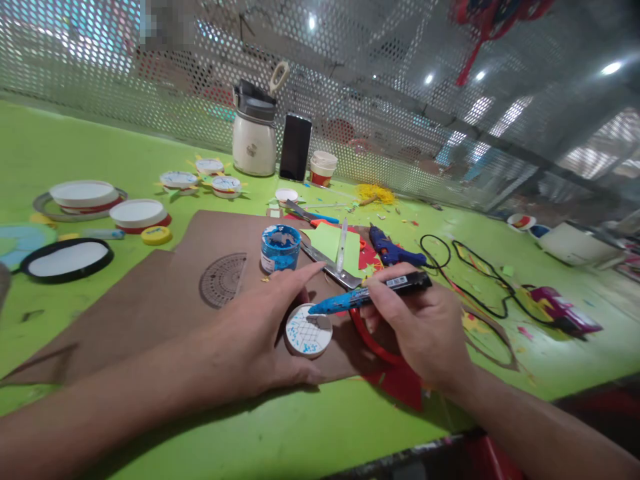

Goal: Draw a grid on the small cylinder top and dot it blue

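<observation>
A small round white disc [309, 331], like a cut-off paper cup base, lies on the brown cardboard [170, 300]. Dark grid lines and blue dabs mark its face. My left hand [260, 327] curls around its left side, thumb at the near edge, holding it steady. In my right hand [425, 320] is a black marker [395, 285], gripped like a pen. Its front end is smeared with blue paint, and the tip is at the disc's upper surface. Just behind the disc stands an open jar of blue paint [281, 248].
A protractor [223, 280] lies on the cardboard. Behind my right hand are a utility knife [330, 265], green paper [335, 241] and a blue glue gun [393, 250] with a black cord. Farther back stand a white bottle [254, 140], a phone [295, 148] and paper cups [323, 168].
</observation>
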Tool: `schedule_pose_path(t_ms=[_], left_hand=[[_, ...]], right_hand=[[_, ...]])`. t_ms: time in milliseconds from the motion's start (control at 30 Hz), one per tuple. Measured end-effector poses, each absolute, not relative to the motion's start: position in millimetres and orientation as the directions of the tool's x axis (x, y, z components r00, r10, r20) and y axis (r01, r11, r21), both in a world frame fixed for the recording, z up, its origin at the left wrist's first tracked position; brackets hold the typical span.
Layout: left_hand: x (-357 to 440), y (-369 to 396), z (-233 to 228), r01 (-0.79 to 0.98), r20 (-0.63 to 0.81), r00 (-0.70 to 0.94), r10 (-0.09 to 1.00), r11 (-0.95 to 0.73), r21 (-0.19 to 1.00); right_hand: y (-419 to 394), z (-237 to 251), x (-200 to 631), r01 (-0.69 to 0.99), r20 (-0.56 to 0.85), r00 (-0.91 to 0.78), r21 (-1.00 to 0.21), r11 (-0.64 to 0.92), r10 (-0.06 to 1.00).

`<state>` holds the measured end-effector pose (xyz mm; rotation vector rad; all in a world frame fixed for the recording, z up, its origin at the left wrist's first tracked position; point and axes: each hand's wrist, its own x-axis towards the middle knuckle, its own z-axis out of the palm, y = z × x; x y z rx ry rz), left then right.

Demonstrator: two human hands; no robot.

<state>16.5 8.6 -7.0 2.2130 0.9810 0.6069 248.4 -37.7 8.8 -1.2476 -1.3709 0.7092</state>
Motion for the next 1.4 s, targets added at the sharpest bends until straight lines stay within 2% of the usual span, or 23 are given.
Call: schedule_pose_path(t_ms=[100, 233, 367, 567, 733, 933, 1133, 1300, 1400], left_hand=[[16, 6, -3, 0.458, 0.148, 0.628, 0.764, -0.516, 0.724], [13, 9, -4, 0.384, 0.159, 0.652, 0.741, -0.503, 0.774], [12, 14, -8, 0.413, 0.127, 0.639, 0.759, -0.478, 0.776], [12, 15, -13, 0.444, 0.141, 0.611, 0.779, -0.485, 0.754], [13, 17, -16, 0.441, 0.141, 0.612, 0.778, -0.485, 0.755], [16, 18, -12, 0.456, 0.075, 0.615, 0.785, -0.432, 0.778], [15, 16, -13, 0.43, 0.131, 0.629, 0.767, -0.483, 0.763], [15, 17, -13, 0.421, 0.14, 0.633, 0.761, -0.491, 0.762], [14, 18, -14, 0.412, 0.139, 0.64, 0.756, -0.49, 0.768]], right_hand=[[-38, 8, 249, 0.28, 0.265, 0.146, -0.935, 0.217, 0.953], [-36, 10, 252, 0.122, 0.165, 0.049, -0.98, 0.158, 0.985], [-34, 13, 255, -0.007, 0.1, -0.043, -0.995, 0.1, 0.994], [-39, 12, 256, -0.004, 0.004, -0.112, -1.0, 0.004, 0.994], [-43, 12, 249, 0.009, 0.08, -0.099, -0.997, 0.081, 0.992], [-45, 14, 243, 0.165, 0.251, -0.114, -0.949, 0.267, 0.961], [-45, 17, 241, 0.293, 0.322, -0.105, -0.894, 0.339, 0.941], [-46, 18, 239, 0.407, 0.428, -0.135, -0.798, 0.444, 0.894], [-47, 17, 239, 0.427, 0.447, -0.129, -0.781, 0.456, 0.885]])
